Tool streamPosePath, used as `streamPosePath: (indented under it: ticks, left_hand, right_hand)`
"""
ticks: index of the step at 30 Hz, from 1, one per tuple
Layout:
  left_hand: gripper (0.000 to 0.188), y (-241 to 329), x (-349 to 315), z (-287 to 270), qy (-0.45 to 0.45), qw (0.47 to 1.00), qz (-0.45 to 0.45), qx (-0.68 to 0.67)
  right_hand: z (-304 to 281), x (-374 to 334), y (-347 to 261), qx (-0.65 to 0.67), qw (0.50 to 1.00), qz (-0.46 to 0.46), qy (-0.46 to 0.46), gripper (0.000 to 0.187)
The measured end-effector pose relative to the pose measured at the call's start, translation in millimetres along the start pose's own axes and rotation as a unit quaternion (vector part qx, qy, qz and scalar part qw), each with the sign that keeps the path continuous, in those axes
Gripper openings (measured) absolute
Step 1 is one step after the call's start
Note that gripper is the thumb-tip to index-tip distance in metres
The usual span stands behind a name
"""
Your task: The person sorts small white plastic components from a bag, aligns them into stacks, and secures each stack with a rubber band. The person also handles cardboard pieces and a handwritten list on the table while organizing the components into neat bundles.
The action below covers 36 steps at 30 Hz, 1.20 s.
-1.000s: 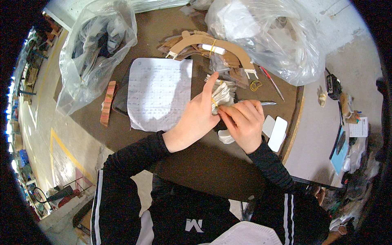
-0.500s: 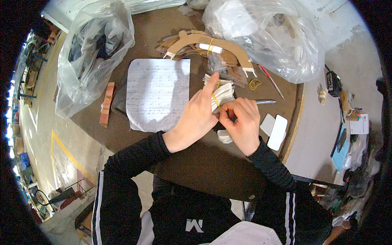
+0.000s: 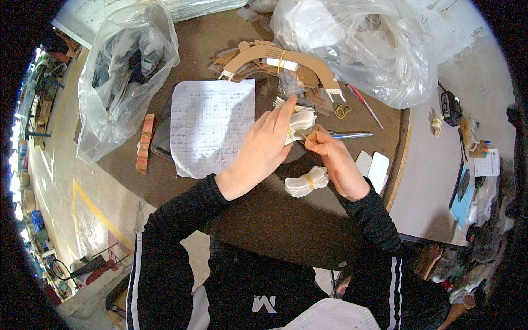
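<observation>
A: What fills the scene?
B: A dark brown table (image 3: 264, 234) in a workshop-like room. Two clear plastic bags stand along its far part, the right bag (image 3: 352, 49) larger than the left bag (image 3: 99, 129).
A: And between them?
B: Nearer the person, a handwritten sheet (image 3: 212, 132) lies left of centre; beyond the hands is a banded stack of curved brown cardboard (image 3: 258, 53).
A: The hands?
B: The left hand (image 3: 261, 143) grips a bundle of white pieces (image 3: 302, 120) just above the table's middle, its index finger stretched along it. The right hand (image 3: 338, 162) has thumb and fingertips pinched on a thin yellow band (image 3: 289, 132) at that bundle's near end.
A: Anything smaller?
B: A second white bundle (image 3: 305, 184) lies just below the right hand, white cards (image 3: 379, 169) to its right, then two pens (image 3: 366, 107), and a loose rubber band (image 3: 343, 111) near them.
</observation>
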State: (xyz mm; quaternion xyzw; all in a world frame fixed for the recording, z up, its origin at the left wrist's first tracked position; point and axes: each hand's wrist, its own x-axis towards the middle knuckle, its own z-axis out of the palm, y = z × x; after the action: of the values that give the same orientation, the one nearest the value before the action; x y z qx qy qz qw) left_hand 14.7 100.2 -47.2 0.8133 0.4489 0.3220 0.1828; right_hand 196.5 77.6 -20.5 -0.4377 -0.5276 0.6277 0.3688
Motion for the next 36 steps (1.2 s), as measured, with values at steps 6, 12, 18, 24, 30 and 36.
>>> streamPosePath:
  ticks: [6, 12, 18, 24, 30, 36]
  left_hand:
    - [0.077, -4, 4, -5, -0.035, 0.998, 0.018, 0.052]
    - [0.069, -4, 5, -5, -0.060, 0.997, 0.039, 0.013]
    - [0.060, -21, 7, -12, -0.108, 0.989, 0.023, -0.094]
    - [0.048, -11, 8, -10, -0.184, 0.960, -0.079, -0.198]
    - [0.044, -4, 2, -8, -0.206, 0.950, -0.100, -0.214]
    - [0.053, -11, 2, -14, -0.391, 0.771, -0.186, -0.467]
  right_hand:
    - [-8, -1, 2, -0.009, 1.000, -0.009, -0.010, 0.022]
    - [-25, -7, -15, 0.044, 0.998, -0.010, 0.031, 0.024]
    - [-65, -6, -30, 0.381, 0.907, -0.173, 0.048, 0.034]
    - [-26, -9, -20, -0.345, 0.913, -0.145, 0.163, 0.013]
    - [-25, -5, -19, -0.320, 0.897, -0.183, 0.245, 0.008]
    - [-40, -14, -31, 0.140, 0.970, -0.092, 0.177, 0.016]
